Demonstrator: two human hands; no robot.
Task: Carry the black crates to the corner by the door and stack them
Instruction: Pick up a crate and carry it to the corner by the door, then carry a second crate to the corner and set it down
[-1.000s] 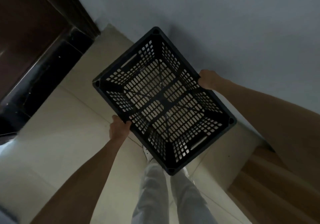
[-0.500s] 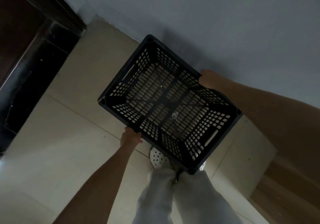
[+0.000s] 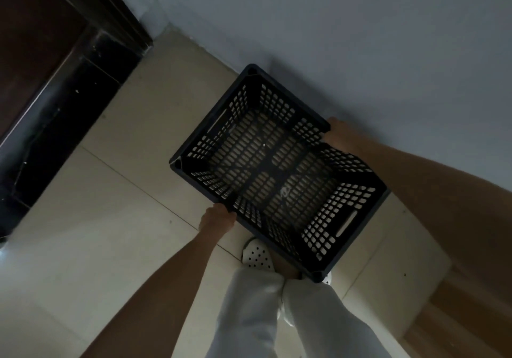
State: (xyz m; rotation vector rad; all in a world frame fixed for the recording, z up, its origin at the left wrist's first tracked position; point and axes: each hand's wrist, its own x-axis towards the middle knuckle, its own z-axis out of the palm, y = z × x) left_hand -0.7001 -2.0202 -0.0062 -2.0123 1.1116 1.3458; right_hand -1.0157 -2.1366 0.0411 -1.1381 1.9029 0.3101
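Two hands: gripping one black crate by its opposite long rims.
Left hand: fingers curling round the near rim.
Right hand: fingers curling over the far rim.
Crate position: hanging open side up over the tiled floor, near the wall, with the door standing to its left.

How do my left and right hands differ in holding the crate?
The left hand grips the black crate's rim on the open-floor side; the right hand the opposite rim, beside the wall. The left hand sits nearer a corner; the right hand near mid-side. Both curl round long-side rims.
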